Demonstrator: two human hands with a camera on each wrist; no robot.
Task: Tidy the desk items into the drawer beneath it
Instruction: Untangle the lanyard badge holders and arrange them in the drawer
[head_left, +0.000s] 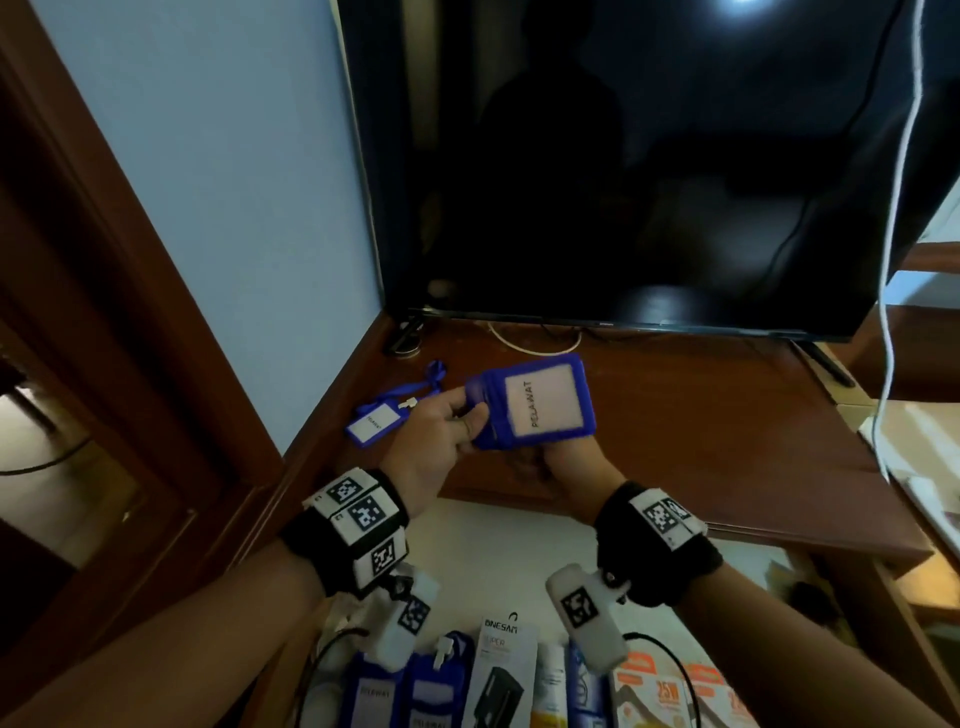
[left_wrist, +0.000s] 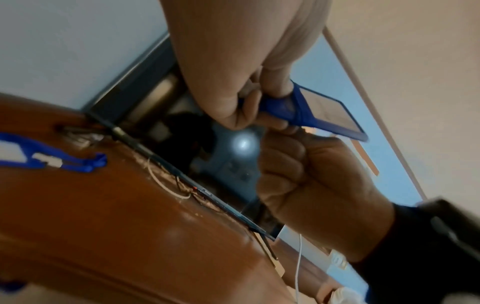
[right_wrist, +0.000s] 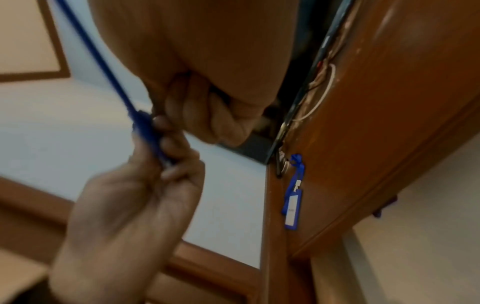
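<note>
Head view: both my hands hold a blue plastic badge holder with a white card insert (head_left: 535, 402) above the brown wooden tabletop (head_left: 675, 415). My left hand (head_left: 436, 441) pinches its short end, thumb over curled fingers; my right hand (head_left: 576, 462) sits beneath the near long edge, and from the left-wrist view its fingers (left_wrist: 283, 152) are curled, though I cannot tell how firmly this grip bears on the holder. A second, smaller blue badge holder with a blue lanyard (head_left: 371, 422) lies on the tabletop just beyond and outboard of my left grip. The open drawer (head_left: 519, 545) lies below both wrists, already carrying similar blue holders (head_left: 431, 691) and boxed goods (head_left: 506, 670).

Handling, as I judge it: the holder is light, thin and slightly flexible, with a smooth face that may slide between fingers. The frame edges, pinched at the short end, offer the surest hold; the lanyard on the other will trail if I lift by the body alone.
</note>
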